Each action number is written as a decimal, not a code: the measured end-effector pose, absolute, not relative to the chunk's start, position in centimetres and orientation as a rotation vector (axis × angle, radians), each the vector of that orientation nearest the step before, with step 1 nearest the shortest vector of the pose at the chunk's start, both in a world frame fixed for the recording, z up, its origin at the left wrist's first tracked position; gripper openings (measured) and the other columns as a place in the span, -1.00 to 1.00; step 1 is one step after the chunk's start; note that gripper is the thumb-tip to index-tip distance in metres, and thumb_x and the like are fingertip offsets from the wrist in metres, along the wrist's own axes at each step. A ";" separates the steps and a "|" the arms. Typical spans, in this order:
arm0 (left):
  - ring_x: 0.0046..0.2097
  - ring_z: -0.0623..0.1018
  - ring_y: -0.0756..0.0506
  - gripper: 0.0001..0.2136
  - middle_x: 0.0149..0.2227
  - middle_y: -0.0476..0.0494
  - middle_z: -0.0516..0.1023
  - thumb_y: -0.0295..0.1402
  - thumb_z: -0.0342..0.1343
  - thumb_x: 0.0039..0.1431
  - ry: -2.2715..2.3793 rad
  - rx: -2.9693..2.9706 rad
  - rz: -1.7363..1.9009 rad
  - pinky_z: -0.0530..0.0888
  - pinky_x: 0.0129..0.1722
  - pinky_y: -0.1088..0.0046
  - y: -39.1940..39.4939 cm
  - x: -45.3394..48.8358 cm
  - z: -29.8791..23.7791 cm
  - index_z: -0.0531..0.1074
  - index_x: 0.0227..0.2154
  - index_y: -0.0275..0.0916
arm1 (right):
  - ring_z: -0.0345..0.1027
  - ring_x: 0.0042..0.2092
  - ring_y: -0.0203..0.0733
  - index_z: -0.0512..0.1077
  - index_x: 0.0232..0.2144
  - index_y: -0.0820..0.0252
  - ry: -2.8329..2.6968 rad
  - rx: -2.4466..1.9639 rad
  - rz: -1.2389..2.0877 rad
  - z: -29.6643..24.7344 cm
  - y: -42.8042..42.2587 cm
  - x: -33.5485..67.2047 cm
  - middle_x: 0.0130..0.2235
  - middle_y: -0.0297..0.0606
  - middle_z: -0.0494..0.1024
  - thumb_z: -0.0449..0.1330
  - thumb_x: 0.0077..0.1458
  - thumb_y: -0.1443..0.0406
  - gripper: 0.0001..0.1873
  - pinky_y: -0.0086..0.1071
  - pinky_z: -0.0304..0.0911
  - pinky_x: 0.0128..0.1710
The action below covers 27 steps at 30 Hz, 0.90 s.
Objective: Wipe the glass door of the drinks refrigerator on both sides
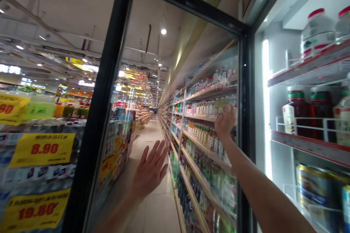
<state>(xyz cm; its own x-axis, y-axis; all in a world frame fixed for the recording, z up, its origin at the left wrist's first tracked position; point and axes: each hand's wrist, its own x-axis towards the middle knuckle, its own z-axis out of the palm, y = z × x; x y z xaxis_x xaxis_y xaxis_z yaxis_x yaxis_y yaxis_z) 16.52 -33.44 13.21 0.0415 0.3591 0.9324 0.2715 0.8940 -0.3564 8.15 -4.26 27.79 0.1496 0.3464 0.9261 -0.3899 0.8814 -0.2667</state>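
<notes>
In front of me a black-framed glass door (191,5) of a lit drinks fridge stands swung out, its pane reflecting the aisle and shelves. Raised at the pane's lower middle, my left hand (150,169) is open, fingers straight and palm toward the glass; whether it touches the glass I cannot tell. My right hand (224,121) is at the right part of the pane, near the hinge side, with fingers curled. Something pale shows beside those fingers, too blurred to name.
On the right, fridge shelves (308,145) hold red-capped white bottles (318,31), dark bottles with green caps (298,109) and cans (311,185). To the left beyond the door frame are stacked packs with yellow price signs (43,149). Shelves of bottles show in the pane.
</notes>
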 end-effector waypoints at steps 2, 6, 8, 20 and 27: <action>0.28 0.12 -0.11 -0.53 0.18 -0.18 0.28 -0.25 -0.11 0.23 -1.551 -0.511 0.067 -0.06 0.27 0.22 -33.6 16.4 13.2 0.12 0.19 -0.22 | -0.09 0.28 -0.09 0.24 0.10 0.11 -1.365 0.205 0.399 27.5 -7.7 8.9 0.23 -0.15 0.17 -0.12 0.13 0.29 -0.52 -0.01 -0.03 0.19; 0.28 0.11 -0.11 -0.52 0.18 -0.18 0.27 -0.26 -0.08 0.21 -1.572 -0.528 0.043 -0.06 0.28 0.23 -33.8 16.3 13.2 0.12 0.19 -0.20 | -0.17 0.31 -0.12 0.27 0.07 0.08 -1.445 0.598 0.066 25.6 -13.1 10.7 0.22 -0.19 0.21 -0.07 0.14 0.32 -0.56 -0.06 -0.11 0.22; 0.28 0.11 -0.11 -0.53 0.18 -0.18 0.28 -0.27 -0.09 0.21 -1.564 -0.532 0.041 -0.07 0.28 0.24 -33.8 16.3 13.3 0.13 0.19 -0.20 | -0.15 0.30 -0.13 0.28 0.06 0.05 -1.477 0.674 0.006 25.0 -12.9 11.0 0.22 -0.21 0.21 -0.06 0.13 0.32 -0.56 -0.05 -0.13 0.23; 0.27 0.13 -0.13 -0.57 0.18 -0.18 0.28 -0.26 -0.07 0.21 -1.551 -0.535 0.050 -0.09 0.28 0.22 -33.7 16.2 13.2 0.23 0.13 -0.25 | -0.10 0.28 -0.03 0.28 0.07 0.16 -1.376 0.340 0.383 28.1 -12.7 10.3 0.23 -0.12 0.17 -0.10 0.14 0.31 -0.55 0.03 -0.06 0.18; 0.28 0.10 -0.13 -0.54 0.19 -0.22 0.26 -0.33 -0.09 0.20 -1.584 -0.580 0.115 -0.01 0.26 0.23 -34.9 17.5 13.7 0.15 0.17 -0.29 | -0.14 0.29 -0.10 0.23 0.10 0.03 -1.475 0.748 0.025 28.0 -20.8 12.5 0.24 -0.26 0.18 -0.03 0.13 0.32 -0.54 0.01 -0.22 0.24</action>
<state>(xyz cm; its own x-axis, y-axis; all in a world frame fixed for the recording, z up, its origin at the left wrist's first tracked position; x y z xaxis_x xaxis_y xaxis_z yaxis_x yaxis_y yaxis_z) 17.49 -34.89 13.73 0.0124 0.4275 0.9039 0.2925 0.8629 -0.4121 12.55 -20.78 28.03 0.1379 -0.4218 0.8962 -0.4516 0.7785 0.4359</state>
